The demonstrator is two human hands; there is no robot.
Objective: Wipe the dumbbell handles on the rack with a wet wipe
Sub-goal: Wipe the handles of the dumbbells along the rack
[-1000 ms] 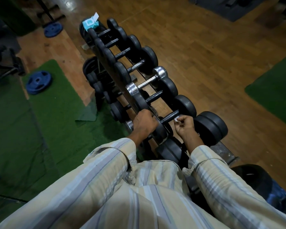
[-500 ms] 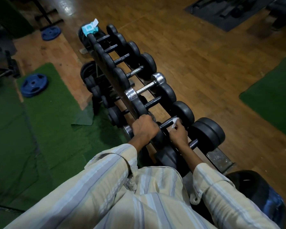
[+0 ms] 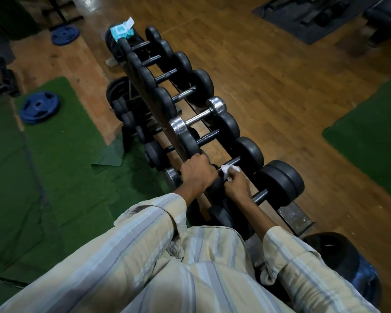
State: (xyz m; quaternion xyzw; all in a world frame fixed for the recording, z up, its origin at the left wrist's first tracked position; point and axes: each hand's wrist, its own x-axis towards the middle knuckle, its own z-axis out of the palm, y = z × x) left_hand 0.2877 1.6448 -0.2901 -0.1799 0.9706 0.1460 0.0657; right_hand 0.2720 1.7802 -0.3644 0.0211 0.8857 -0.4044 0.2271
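Sleeves of a striped beige shirt (image 3: 145, 256) frame the near view. The left hand (image 3: 198, 171) grips the near end of the long dark dumbbell rack (image 3: 296, 216). Just beside it, the right hand (image 3: 237, 184) pinches a crumpled white wet wipe (image 3: 229, 170) against a black dumbbell handle (image 3: 233, 162). A teal wipes packet (image 3: 122, 30) sits at the rack's far end.

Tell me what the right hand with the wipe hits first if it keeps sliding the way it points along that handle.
The right hand holds the wet wipe on the dumbbell handle. Going straight on, it would likely meet that dumbbell's far black head first, though depth is hard to judge.
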